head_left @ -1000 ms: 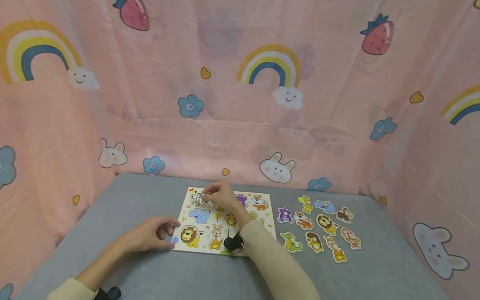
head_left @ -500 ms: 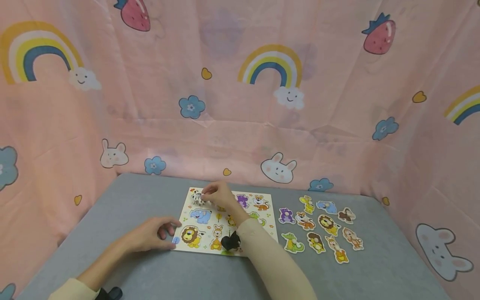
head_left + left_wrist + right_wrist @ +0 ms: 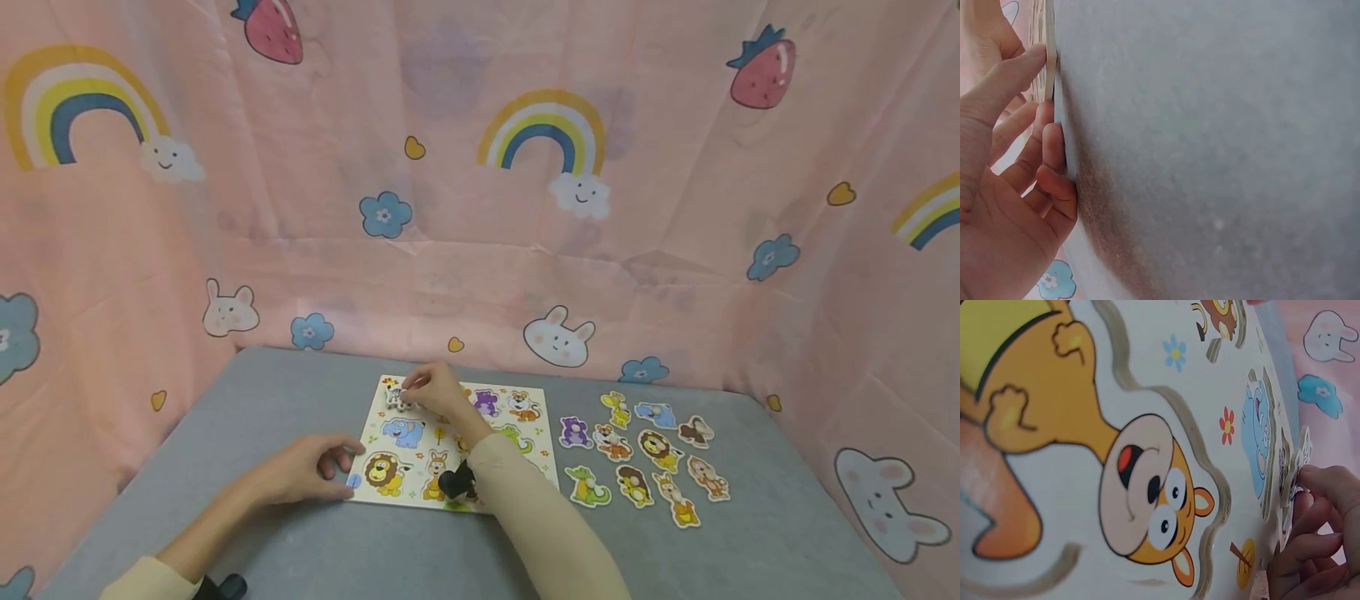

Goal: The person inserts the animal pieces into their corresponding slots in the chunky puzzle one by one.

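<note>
My right hand [image 3: 438, 396] pinches a zebra puzzle piece [image 3: 394, 397] between thumb and fingers at the back left of the puzzle board [image 3: 411, 505]. In the right wrist view the zebra piece [image 3: 1296, 469] stands tilted up close over the board, its face turned edge-on. The cream board has animal-shaped recesses with printed animals, among them an elephant [image 3: 403, 432], a lion [image 3: 384, 475] and a kangaroo [image 3: 435, 475]. My left hand [image 3: 303, 468] rests on the table at the board's left edge. In the left wrist view its thumb [image 3: 1025, 65] touches the board's edge, the other fingers loosely bent.
Several loose animal pieces lie right of the board, including a purple hippo [image 3: 575, 432], a crocodile [image 3: 587, 487], a lion piece [image 3: 660, 452] and a kangaroo piece [image 3: 677, 500]. Grey cloth [image 3: 300, 550] covers the table. A pink printed curtain [image 3: 450, 275] closes off the back and sides.
The zebra piece has turned slightly and tipped in my right hand over the board's back left corner. My left hand keeps its place at the board's edge.
</note>
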`<action>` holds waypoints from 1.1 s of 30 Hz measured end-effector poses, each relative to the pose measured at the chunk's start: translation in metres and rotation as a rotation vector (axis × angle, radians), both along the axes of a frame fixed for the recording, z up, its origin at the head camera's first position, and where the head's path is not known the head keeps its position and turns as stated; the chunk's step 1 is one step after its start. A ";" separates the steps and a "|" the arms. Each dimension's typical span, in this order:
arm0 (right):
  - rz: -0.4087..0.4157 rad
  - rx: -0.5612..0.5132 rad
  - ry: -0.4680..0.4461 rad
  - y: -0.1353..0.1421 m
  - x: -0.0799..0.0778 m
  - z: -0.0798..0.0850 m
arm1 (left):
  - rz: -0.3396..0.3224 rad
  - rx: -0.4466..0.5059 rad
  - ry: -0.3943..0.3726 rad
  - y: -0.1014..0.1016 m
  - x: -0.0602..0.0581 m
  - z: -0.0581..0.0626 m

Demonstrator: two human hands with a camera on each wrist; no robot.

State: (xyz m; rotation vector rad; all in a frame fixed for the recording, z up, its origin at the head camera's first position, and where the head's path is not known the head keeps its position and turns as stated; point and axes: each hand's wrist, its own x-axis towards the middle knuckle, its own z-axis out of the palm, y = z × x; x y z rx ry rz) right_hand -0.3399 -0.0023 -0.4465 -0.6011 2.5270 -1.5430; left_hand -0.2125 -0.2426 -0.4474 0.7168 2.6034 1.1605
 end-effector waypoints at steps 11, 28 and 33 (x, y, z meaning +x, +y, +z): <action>-0.047 0.037 -0.008 -0.003 0.000 0.001 | 0.003 0.008 -0.012 0.000 -0.001 0.000; -0.087 0.079 0.004 -0.005 0.002 -0.002 | -0.004 0.010 0.006 0.001 0.002 -0.001; -0.102 0.105 0.002 -0.007 0.002 -0.002 | 0.004 0.010 0.002 0.001 0.002 0.000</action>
